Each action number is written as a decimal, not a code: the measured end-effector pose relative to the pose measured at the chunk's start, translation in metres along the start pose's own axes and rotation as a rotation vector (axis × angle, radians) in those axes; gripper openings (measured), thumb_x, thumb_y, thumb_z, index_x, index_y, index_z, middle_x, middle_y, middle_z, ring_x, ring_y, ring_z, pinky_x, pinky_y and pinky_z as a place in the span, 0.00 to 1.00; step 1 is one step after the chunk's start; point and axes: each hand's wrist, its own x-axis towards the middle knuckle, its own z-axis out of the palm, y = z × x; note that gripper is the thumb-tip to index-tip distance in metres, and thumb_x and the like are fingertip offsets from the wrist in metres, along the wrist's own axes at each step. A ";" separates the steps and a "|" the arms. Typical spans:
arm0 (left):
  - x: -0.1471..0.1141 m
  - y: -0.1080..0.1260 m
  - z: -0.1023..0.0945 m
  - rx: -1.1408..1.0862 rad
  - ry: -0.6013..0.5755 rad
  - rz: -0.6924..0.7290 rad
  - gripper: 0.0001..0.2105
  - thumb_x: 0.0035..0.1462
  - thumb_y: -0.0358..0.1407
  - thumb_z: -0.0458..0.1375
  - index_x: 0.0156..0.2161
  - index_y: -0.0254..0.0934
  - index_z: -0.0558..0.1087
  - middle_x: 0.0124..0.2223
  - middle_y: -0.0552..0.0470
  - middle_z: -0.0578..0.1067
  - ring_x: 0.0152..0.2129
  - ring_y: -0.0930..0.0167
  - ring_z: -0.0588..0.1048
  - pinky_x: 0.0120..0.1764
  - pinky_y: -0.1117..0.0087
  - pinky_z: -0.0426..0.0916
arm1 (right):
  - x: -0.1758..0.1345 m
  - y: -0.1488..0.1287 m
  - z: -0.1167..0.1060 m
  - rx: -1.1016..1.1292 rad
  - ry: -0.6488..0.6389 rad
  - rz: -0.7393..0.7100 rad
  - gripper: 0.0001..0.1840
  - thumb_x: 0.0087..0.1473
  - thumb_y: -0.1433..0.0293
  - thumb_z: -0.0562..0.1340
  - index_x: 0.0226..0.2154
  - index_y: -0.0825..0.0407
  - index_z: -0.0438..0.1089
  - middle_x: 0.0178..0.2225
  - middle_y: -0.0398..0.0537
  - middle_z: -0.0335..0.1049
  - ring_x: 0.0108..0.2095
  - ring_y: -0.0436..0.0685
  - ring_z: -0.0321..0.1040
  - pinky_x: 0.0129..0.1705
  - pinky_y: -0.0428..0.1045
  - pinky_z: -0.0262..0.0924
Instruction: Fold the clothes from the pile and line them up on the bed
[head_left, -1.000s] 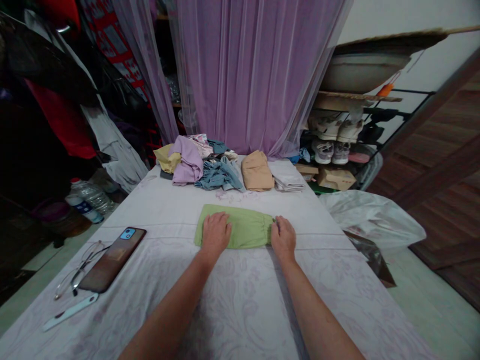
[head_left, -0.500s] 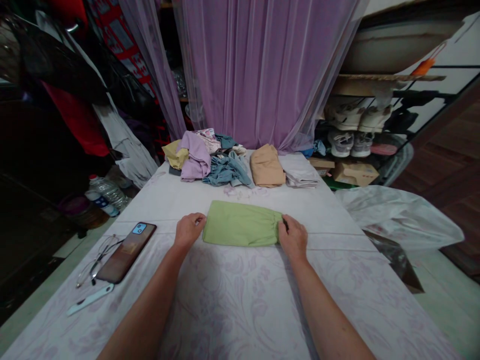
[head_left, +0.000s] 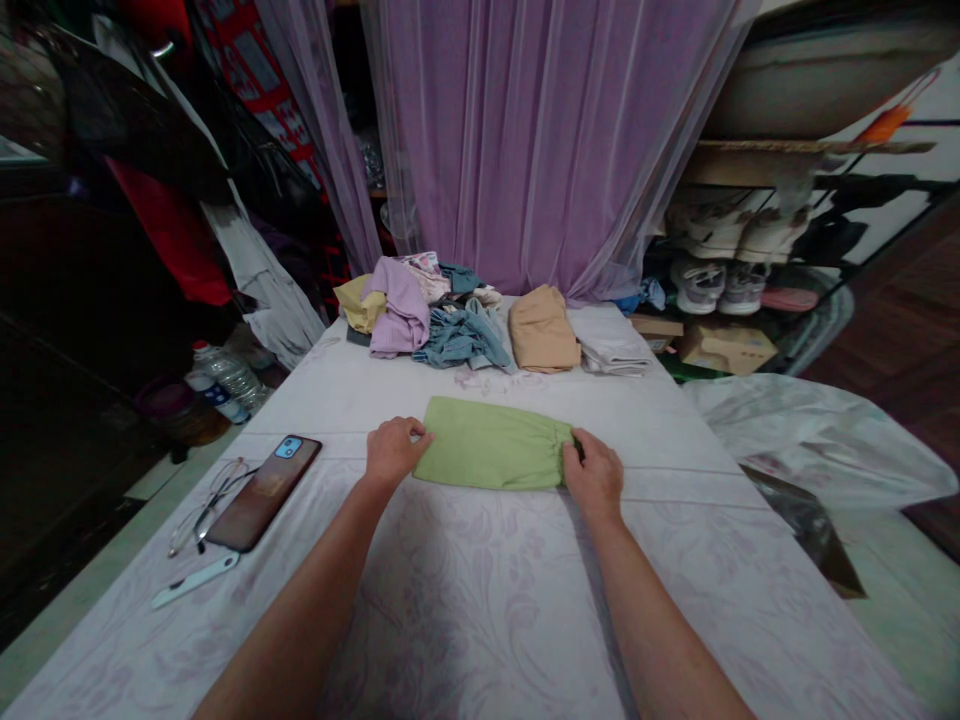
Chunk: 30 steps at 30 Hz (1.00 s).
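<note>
Pinching the folded green garment (head_left: 491, 445) by its plain edge on the floral sheet (head_left: 487, 590), the left hand (head_left: 395, 449) no longer lies atop it, leaving both ends held, the right hand (head_left: 598, 476) gripping the gathered one.

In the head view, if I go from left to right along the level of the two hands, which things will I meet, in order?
Brown phone, left hand, green garment, right hand, translucent plastic.
</note>
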 end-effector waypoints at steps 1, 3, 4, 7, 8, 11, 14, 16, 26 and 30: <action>0.001 0.001 0.000 0.008 0.000 -0.003 0.14 0.58 0.47 0.55 0.40 0.44 0.78 0.44 0.51 0.79 0.43 0.64 0.75 0.43 0.66 0.66 | 0.000 0.000 0.000 0.002 -0.001 -0.002 0.23 0.56 0.63 0.50 0.45 0.57 0.73 0.45 0.59 0.75 0.45 0.63 0.68 0.51 0.56 0.57; 0.003 0.002 0.001 0.027 -0.010 -0.011 0.15 0.58 0.49 0.54 0.38 0.43 0.79 0.44 0.49 0.79 0.43 0.63 0.75 0.43 0.65 0.66 | 0.000 0.000 0.000 0.006 0.000 -0.006 0.23 0.56 0.63 0.50 0.46 0.57 0.73 0.45 0.58 0.75 0.45 0.62 0.68 0.51 0.56 0.57; 0.004 0.003 0.001 0.034 -0.016 -0.016 0.16 0.58 0.50 0.54 0.37 0.43 0.79 0.43 0.49 0.79 0.43 0.62 0.75 0.43 0.65 0.66 | 0.000 0.000 0.000 0.007 0.001 -0.009 0.23 0.56 0.63 0.51 0.46 0.56 0.72 0.46 0.58 0.75 0.46 0.62 0.68 0.51 0.56 0.57; 0.007 0.005 0.003 0.047 -0.017 -0.018 0.17 0.59 0.50 0.53 0.35 0.42 0.79 0.44 0.47 0.79 0.43 0.61 0.75 0.42 0.64 0.66 | 0.000 0.000 0.001 -0.001 -0.008 -0.016 0.23 0.57 0.64 0.50 0.47 0.56 0.72 0.48 0.58 0.74 0.48 0.62 0.67 0.53 0.56 0.56; 0.008 0.005 0.004 0.050 -0.009 -0.017 0.17 0.59 0.48 0.52 0.35 0.42 0.78 0.44 0.47 0.79 0.43 0.61 0.75 0.42 0.64 0.66 | -0.001 -0.001 0.001 -0.007 -0.012 -0.015 0.23 0.58 0.65 0.50 0.47 0.55 0.73 0.48 0.58 0.74 0.48 0.62 0.67 0.53 0.56 0.56; 0.010 0.005 0.006 0.057 0.021 -0.022 0.16 0.61 0.44 0.49 0.36 0.40 0.77 0.43 0.47 0.79 0.42 0.62 0.75 0.42 0.64 0.66 | -0.001 -0.003 0.001 -0.027 -0.019 -0.004 0.23 0.60 0.67 0.47 0.47 0.55 0.73 0.49 0.57 0.73 0.50 0.61 0.67 0.55 0.57 0.54; 0.010 0.005 0.006 0.076 0.032 -0.028 0.16 0.62 0.42 0.48 0.37 0.39 0.76 0.42 0.46 0.79 0.41 0.62 0.76 0.42 0.64 0.65 | -0.002 -0.004 0.001 -0.028 -0.022 -0.002 0.24 0.61 0.66 0.46 0.48 0.55 0.73 0.50 0.56 0.73 0.51 0.61 0.66 0.57 0.57 0.54; 0.010 0.005 0.005 0.098 0.026 -0.021 0.16 0.62 0.43 0.48 0.37 0.39 0.76 0.42 0.45 0.78 0.41 0.62 0.76 0.42 0.64 0.65 | -0.001 -0.003 0.001 -0.012 -0.006 0.001 0.24 0.61 0.66 0.46 0.49 0.55 0.72 0.50 0.57 0.72 0.51 0.60 0.66 0.56 0.56 0.55; 0.011 0.007 0.003 0.091 0.031 -0.004 0.19 0.61 0.48 0.48 0.36 0.40 0.77 0.43 0.44 0.78 0.41 0.60 0.76 0.41 0.62 0.66 | -0.008 0.000 -0.011 -0.026 0.072 0.071 0.19 0.60 0.60 0.51 0.32 0.52 0.73 0.48 0.57 0.73 0.52 0.64 0.63 0.55 0.60 0.52; 0.024 0.012 0.003 0.076 0.024 -0.049 0.22 0.61 0.51 0.47 0.35 0.40 0.78 0.42 0.45 0.79 0.40 0.60 0.76 0.40 0.63 0.66 | -0.009 -0.004 -0.012 -0.022 0.050 0.030 0.17 0.56 0.57 0.55 0.30 0.50 0.71 0.47 0.55 0.74 0.51 0.64 0.64 0.54 0.59 0.52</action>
